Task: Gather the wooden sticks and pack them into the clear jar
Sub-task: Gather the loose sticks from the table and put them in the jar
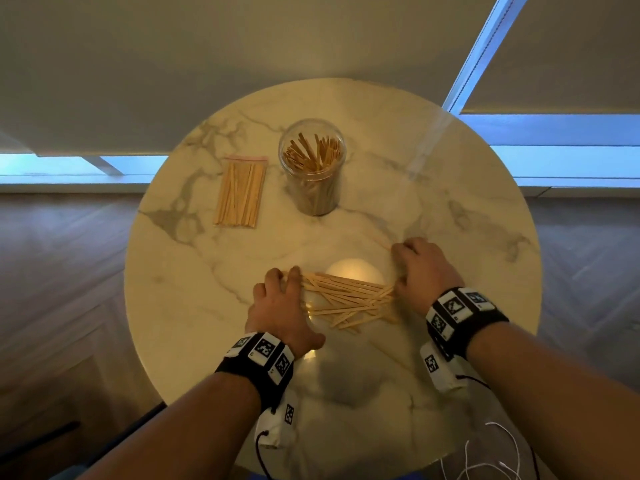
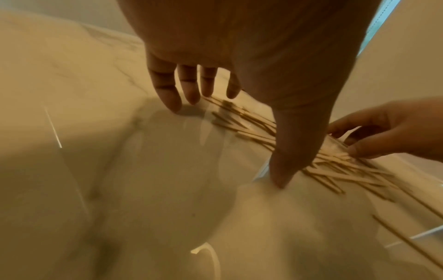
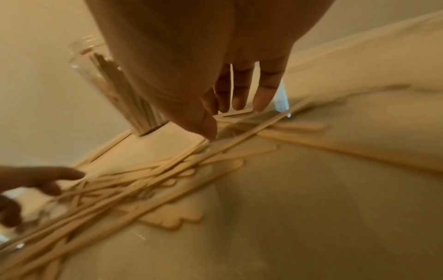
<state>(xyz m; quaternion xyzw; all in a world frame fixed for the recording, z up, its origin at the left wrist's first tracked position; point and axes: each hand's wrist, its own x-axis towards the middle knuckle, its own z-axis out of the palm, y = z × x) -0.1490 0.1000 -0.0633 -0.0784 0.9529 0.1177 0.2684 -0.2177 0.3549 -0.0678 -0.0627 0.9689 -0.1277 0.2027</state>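
A loose pile of wooden sticks (image 1: 349, 299) lies on the round marble table (image 1: 194, 299), between my two hands. My left hand (image 1: 282, 306) rests at the pile's left end, fingers spread and straight, fingertips (image 2: 172, 102) on the tabletop, thumb down beside the sticks (image 2: 251, 130). My right hand (image 1: 420, 268) lies at the right end, fingers extended and touching the stick ends (image 3: 239, 132). The clear jar (image 1: 313, 168) stands upright at the back centre, holding several sticks; it also shows in the right wrist view as the jar (image 3: 95, 75).
A sealed clear bag of sticks (image 1: 240, 192) lies left of the jar. Beyond the table edge (image 1: 519, 237) are wooden floor and a window strip. White cables (image 1: 485, 455) hang by my right forearm.
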